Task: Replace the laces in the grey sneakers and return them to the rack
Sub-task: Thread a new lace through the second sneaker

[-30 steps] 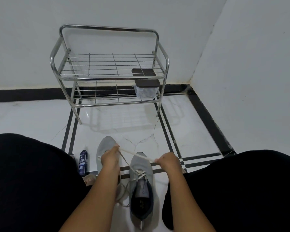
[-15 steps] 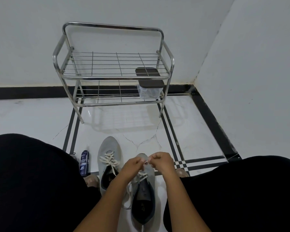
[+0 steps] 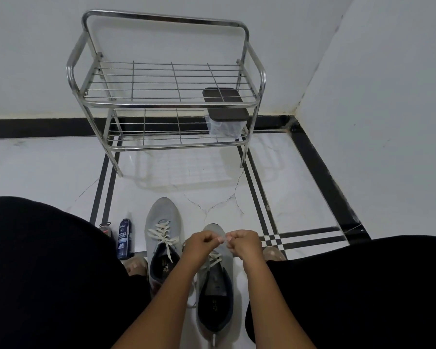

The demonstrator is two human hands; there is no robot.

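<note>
Two grey sneakers stand side by side on the white floor between my knees. The left sneaker (image 3: pixel 163 222) has a cream lace crossed over its tongue. Over the toe of the right sneaker (image 3: pixel 215 285) my left hand (image 3: pixel 202 244) and my right hand (image 3: pixel 244 243) meet. Both pinch the ends of its cream lace (image 3: pixel 215 258) between curled fingers. The lace runs down from my fingers to the eyelets. A two-tier metal rack (image 3: pixel 161 104) stands against the far wall.
A clear box with a dark lid (image 3: pixel 227 119) sits on the rack's lower shelf at the right. A blue cleaner bottle (image 3: pixel 124 239) stands left of the sneakers. My black-clad knees fill both lower sides. Walls close in behind and to the right.
A second ago my hands were spread apart, pulling the lace taut. They have come together over the right sneaker's toe, uncovering the left sneaker's lacing.
</note>
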